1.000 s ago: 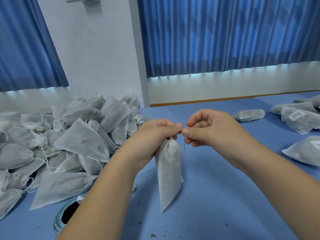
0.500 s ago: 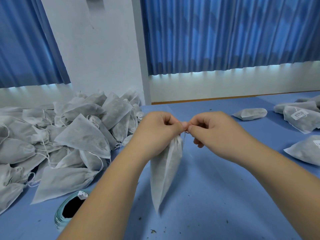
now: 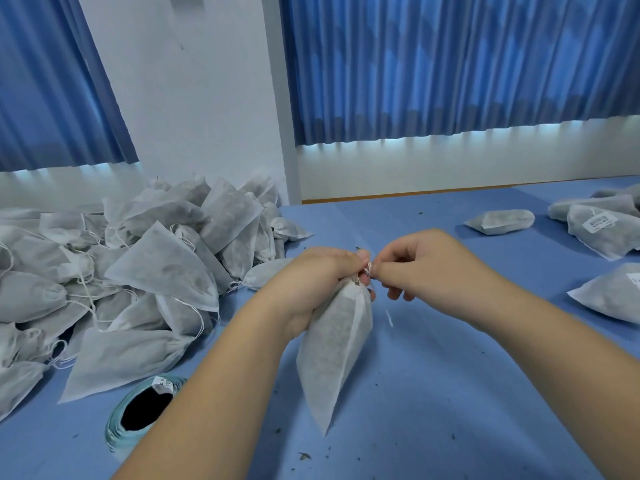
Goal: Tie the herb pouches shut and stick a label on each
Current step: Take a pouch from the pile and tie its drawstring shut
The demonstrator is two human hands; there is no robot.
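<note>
Tying is the step in hand: the left hand point(image 3: 318, 282) curls its fingers round the gathered neck of a pouch point(image 3: 332, 351), which hangs below them over the table point(image 3: 450, 393), tip downward. The right hand point(image 3: 426, 268) pinches the drawstring point(image 3: 367, 270) just beside the left fingertips, its other fingers curled. Next, I judge, the knot needs pulling snug, then a label from the roll point(image 3: 145, 410) lying below and left of the left fingers
</note>
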